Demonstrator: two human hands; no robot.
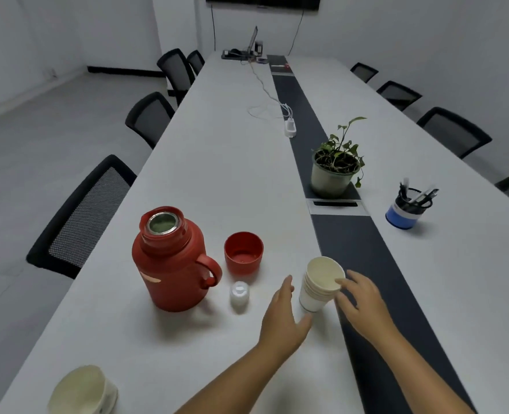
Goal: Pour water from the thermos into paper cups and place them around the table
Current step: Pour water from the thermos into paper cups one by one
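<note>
Head view: the stack of paper cups is sitting tilted on the counter, right of the uncapped red thermos, with the red cap and white stopper lying between them. Risk: pulling the top cup while the nested ones are sticking, so the whole stack is lifting or tipping over; a crushed rim is also likely from squeezing. The right hand is pinching the top cup's rim, fingers curled onto it. The left hand is mostly released, thumb touching the stack's base, steadying it. Another cup is standing at the near edge.
</note>
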